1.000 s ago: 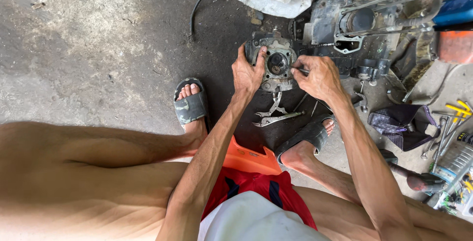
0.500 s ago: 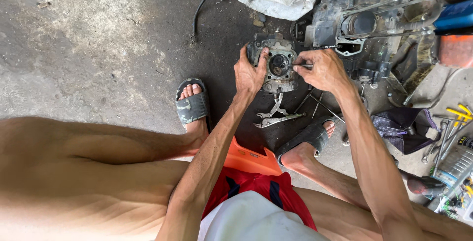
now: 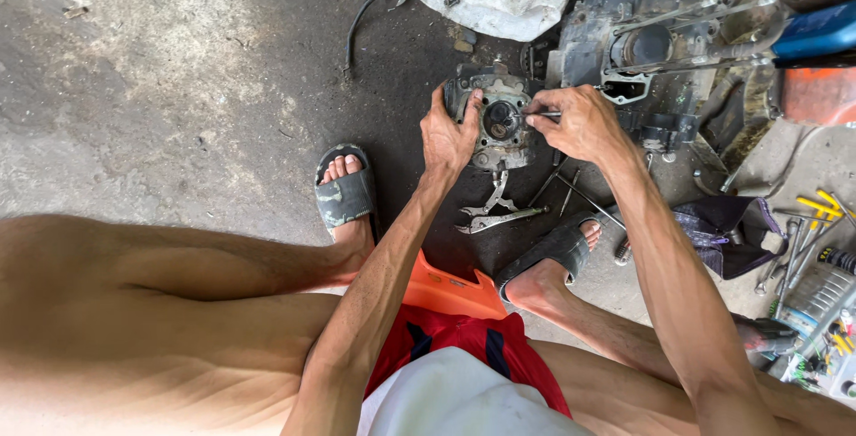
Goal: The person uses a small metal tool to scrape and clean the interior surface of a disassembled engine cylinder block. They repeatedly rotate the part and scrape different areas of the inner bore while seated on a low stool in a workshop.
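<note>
Cylinder head (image 3: 499, 119) sits on the floor (image 3: 178, 88) ahead of me, between my left hand (image 3: 448, 137) and right hand (image 3: 580, 124). Pliers (image 3: 495, 209) lie just nearer me, between my feet. Engine case (image 3: 660, 53) is right of the head, cloth (image 3: 722, 235) and loose tools (image 3: 802, 231) further right.

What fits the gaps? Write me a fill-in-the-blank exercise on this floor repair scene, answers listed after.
1. The left hand grips the grimy grey metal engine part on its ____ side.
2. The right hand holds a thin metal tool pointed at the part's round ____.
3. The silver locking pliers lie on the concrete floor between the two ____.

Missing words: left; opening; sandals
</note>
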